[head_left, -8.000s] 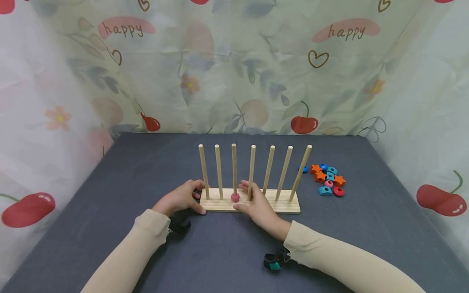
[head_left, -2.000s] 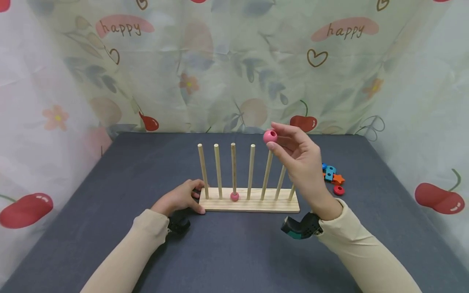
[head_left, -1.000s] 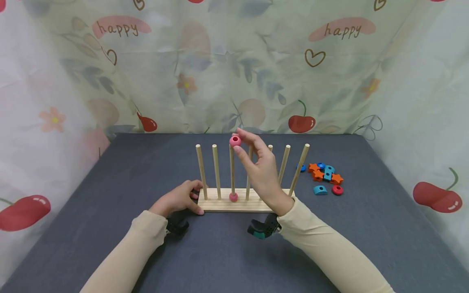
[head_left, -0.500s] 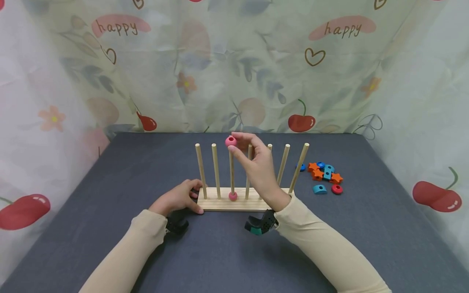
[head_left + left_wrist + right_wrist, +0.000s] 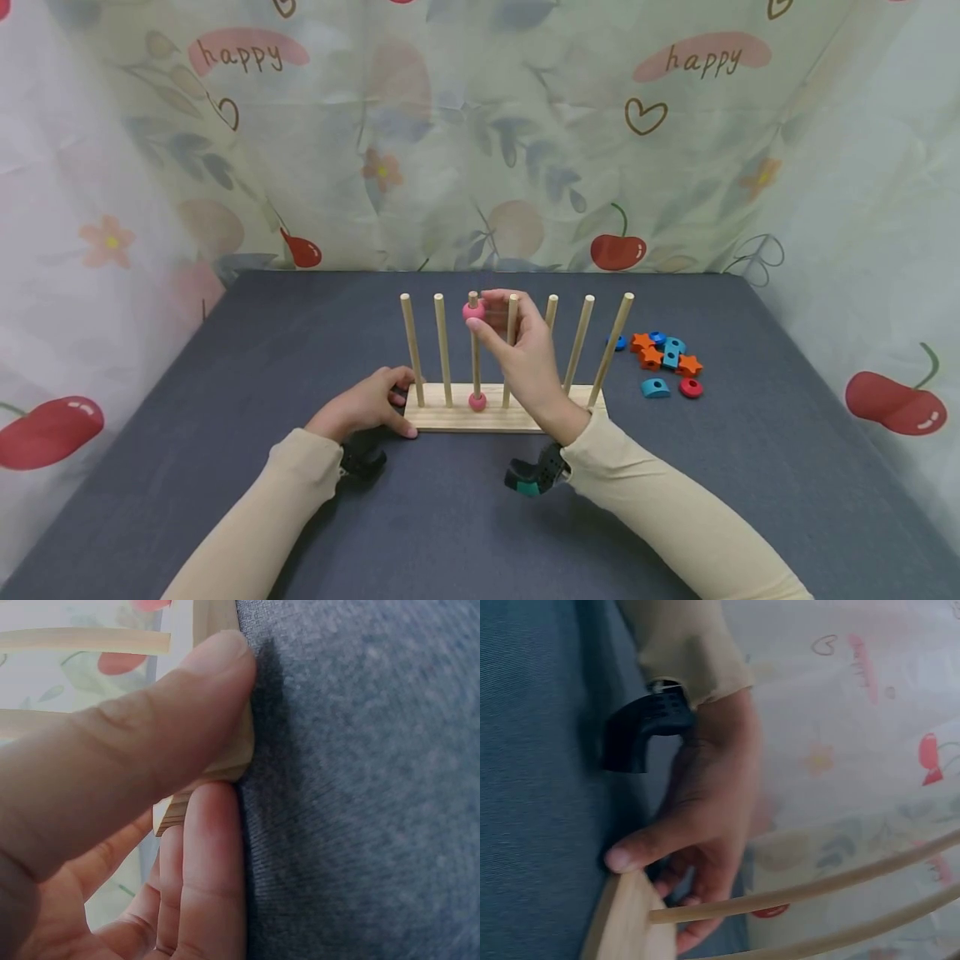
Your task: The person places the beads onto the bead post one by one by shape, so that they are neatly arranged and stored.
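Observation:
A wooden peg board (image 5: 480, 423) carries a row of several upright pegs. My left hand (image 5: 363, 407) grips its left end; the left wrist view has the thumb (image 5: 127, 742) over the front edge and fingers against the end face. With thumb and fingertips, my right hand (image 5: 529, 360) pinches a pink bead (image 5: 472, 312) near the top of the third peg from the left (image 5: 476, 358). The peg's tip pokes out above that bead. Another pink bead (image 5: 477, 402) sits at the foot of the same peg. In the right wrist view, the left hand (image 5: 712, 795) shows at the board's end.
Right of the board lie loose pieces: orange stars (image 5: 650, 358), light-blue blocks (image 5: 656, 387), a red ring (image 5: 691, 387) and a blue piece (image 5: 618, 342). Patterned cloth (image 5: 450, 150) hangs behind the dark table (image 5: 442, 517).
Since eight seconds ago, my right hand has left the lower bead and fetched a second pink one from the pile. That bead came left and now slides down over the third peg's tip.

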Demonstrator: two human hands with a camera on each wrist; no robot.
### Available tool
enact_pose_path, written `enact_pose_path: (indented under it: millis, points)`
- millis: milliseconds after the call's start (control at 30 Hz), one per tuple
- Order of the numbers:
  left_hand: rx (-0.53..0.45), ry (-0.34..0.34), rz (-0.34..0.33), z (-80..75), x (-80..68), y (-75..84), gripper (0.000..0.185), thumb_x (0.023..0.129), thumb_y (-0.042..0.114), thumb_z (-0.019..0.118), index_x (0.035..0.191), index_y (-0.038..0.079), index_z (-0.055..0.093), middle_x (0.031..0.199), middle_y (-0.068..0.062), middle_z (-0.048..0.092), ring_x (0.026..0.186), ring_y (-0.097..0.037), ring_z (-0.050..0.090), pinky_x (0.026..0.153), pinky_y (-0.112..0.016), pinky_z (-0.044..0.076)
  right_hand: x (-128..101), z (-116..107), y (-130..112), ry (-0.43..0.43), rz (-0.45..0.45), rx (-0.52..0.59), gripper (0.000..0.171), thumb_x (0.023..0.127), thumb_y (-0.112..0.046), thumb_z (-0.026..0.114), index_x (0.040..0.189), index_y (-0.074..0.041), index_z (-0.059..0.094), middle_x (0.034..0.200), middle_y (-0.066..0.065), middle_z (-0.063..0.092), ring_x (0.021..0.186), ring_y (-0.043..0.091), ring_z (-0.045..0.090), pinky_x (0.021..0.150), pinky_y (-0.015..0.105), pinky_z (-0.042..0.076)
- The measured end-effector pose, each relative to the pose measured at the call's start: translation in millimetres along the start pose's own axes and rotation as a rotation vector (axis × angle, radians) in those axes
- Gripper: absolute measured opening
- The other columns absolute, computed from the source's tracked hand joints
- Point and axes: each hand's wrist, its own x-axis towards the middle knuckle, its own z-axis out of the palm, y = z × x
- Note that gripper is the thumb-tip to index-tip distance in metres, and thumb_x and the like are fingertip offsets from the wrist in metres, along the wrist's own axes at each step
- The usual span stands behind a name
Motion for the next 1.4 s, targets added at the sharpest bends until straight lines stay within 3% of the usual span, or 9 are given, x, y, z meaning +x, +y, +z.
enact_pose_path:
  millis: [300,567,733,1033,1400]
  points:
    - [-0.007,0.0,-0.001,-0.2,-0.5,2.0,0.074,0.064,0.002,0.089,0.128,0.002,0.051,0.126,-0.02,0.042,0.111,-0.032,0.054,0.089,-0.04,0.049,-18.2,-2.7,26.6,-0.05,0.134,-0.06,0.032,0.09,-0.019,0.069,0.117,-0.006,0.057,0.109,0.01,0.067,0.1,0.019,0.063,0.089,0.032,0.051]
    - [-0.002,0.001,-0.016,0.5,-0.8,2.5,0.074,0.065,0.003,0.089,0.129,0.002,0.051,0.127,-0.02,0.042,0.112,-0.032,0.053,0.09,-0.04,0.049,-32.8,-3.9,49.5,-0.08,0.243,-0.069,0.032,0.09,-0.016,0.069,0.118,-0.007,0.056,0.114,0.011,0.065,0.108,0.023,0.06,0.098,0.043,0.043]
    - [0.005,-0.005,-0.02,0.5,-0.7,2.5,0.076,0.066,0.004,0.088,0.131,0.002,0.049,0.129,-0.02,0.041,0.115,-0.034,0.053,0.092,-0.042,0.049,-39.9,-3.7,59.8,-0.095,0.289,-0.105,0.034,0.089,-0.013,0.07,0.119,-0.005,0.055,0.115,0.012,0.06,0.108,0.027,0.057,0.098,0.045,0.042]
    - [0.034,-0.012,-0.007,0.0,0.5,1.3,0.073,0.067,0.007,0.088,0.13,0.005,0.051,0.13,-0.02,0.042,0.114,-0.034,0.053,0.092,-0.043,0.048,-45.3,-2.1,70.8,-0.112,0.317,-0.091,0.034,0.088,-0.001,0.068,0.118,0.002,0.051,0.114,0.019,0.059,0.106,0.029,0.059,0.09,0.035,0.049]
    - [0.024,-0.009,0.011,0.5,1.8,-1.5,0.072,0.066,0.006,0.089,0.129,0.006,0.053,0.128,-0.02,0.042,0.112,-0.032,0.053,0.092,-0.043,0.048,-47.9,-1.9,76.7,-0.111,0.342,-0.074,0.038,0.086,-0.001,0.07,0.118,0.004,0.05,0.116,0.02,0.058,0.108,0.031,0.058,0.095,0.044,0.046]
